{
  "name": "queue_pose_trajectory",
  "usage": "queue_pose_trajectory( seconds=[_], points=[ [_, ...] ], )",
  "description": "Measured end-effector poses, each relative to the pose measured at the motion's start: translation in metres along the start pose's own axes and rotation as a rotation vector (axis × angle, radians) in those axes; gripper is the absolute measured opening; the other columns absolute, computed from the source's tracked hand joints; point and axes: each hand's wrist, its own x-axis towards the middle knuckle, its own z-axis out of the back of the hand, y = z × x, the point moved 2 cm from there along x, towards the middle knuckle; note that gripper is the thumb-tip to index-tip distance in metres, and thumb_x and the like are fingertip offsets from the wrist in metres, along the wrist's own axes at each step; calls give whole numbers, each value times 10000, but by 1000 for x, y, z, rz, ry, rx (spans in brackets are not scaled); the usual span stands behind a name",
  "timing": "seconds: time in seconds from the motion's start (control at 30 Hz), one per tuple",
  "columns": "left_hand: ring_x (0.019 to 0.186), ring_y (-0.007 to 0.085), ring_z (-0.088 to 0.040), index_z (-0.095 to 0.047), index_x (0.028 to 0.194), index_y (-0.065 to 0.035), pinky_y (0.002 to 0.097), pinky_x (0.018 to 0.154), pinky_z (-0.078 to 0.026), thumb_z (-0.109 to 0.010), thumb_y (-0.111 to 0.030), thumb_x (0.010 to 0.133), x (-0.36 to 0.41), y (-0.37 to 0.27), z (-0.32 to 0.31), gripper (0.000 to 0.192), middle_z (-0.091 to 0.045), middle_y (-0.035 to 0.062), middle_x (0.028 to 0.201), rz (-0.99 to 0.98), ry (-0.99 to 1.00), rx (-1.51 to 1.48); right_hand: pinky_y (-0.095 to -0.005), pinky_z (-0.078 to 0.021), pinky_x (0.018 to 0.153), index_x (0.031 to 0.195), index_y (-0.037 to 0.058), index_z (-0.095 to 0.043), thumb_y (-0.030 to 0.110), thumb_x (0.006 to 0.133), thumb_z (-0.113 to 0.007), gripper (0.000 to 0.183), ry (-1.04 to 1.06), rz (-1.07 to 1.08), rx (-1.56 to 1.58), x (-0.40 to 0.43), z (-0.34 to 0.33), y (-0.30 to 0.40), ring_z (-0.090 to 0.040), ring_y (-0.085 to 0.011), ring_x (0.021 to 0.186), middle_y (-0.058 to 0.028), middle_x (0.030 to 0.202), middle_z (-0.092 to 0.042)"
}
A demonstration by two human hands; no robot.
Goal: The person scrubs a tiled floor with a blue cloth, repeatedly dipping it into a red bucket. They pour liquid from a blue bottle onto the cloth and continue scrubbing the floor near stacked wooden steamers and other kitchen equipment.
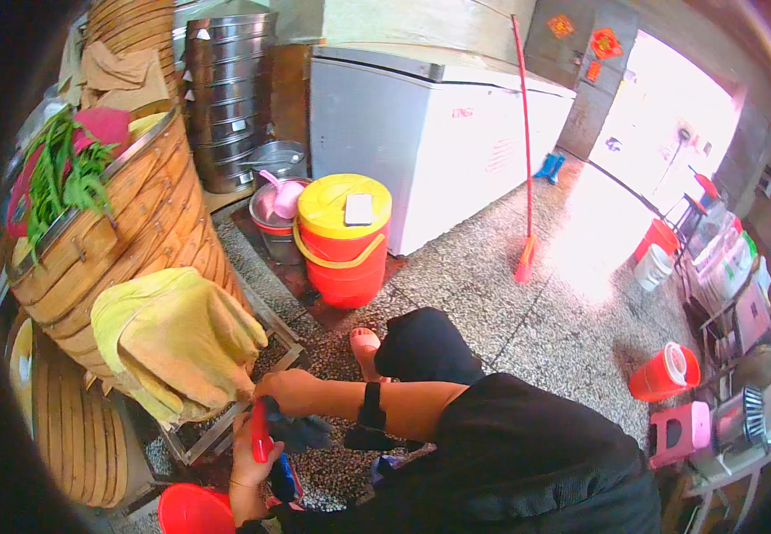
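My left hand grips a bright red plastic object, upright and narrow; its full shape is hidden. Just above it, my right hand is curled close to the red object's top end, and its fingertips are hidden. That hand is beside the lower corner of a yellow towel, which drapes over the side of a bamboo steamer stack. A dark grey cloth-like thing is behind the right forearm. Below my left wrist is a red plastic basin.
A red bucket with a yellow lid stands before a white chest freezer. Steel steamer tiers rise behind the bamboo stack, which bears green leaves. A red-handled broom leans upright; a pink stool stands at right.
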Motion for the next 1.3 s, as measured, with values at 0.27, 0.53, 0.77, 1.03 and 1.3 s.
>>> queue_pose_trajectory(
  seconds=[0.27,0.53,0.77,1.03,1.3],
  points=[
    [1029,322,-490,-535,1147,-10,389,883,-419,-739,-84,571,4,-20,-3,616,-548,152,1034,-37,3,150,-443,-481,821,1118,89,-552,91,669,-645,458,-2,-74,69,-20,-4,-14,-591,-354,991,-171,1025,-612],
    [884,271,-550,-516,1166,-2,344,791,-459,-706,-51,589,5,-25,-4,610,-487,155,1154,-286,-60,274,-407,-485,719,1027,75,-523,39,645,-646,403,74,-32,276,-21,-17,-20,-601,-313,885,-146,911,-598],
    [968,289,-537,-505,1198,-3,356,843,-446,-709,-83,580,0,-23,-2,656,-484,159,1161,-218,-26,219,-372,-486,659,978,52,-547,13,667,-586,316,0,-114,490,1,-41,-54,-598,-252,805,-103,835,-604],
    [1070,325,-503,-527,1163,-8,360,901,-429,-731,-59,561,-6,-19,-6,637,-471,167,1197,-55,86,99,-348,-524,635,1032,43,-628,27,697,-533,349,152,-62,420,25,-76,-84,-643,-226,775,-132,884,-646],
    [1064,333,-510,-520,1162,-11,369,904,-432,-732,-64,566,-12,-33,-4,634,-472,168,1196,-154,116,132,-371,-523,506,1137,48,-584,101,797,-474,361,446,-176,360,21,-99,-97,-651,-259,598,-155,803,-647]
  ],
)
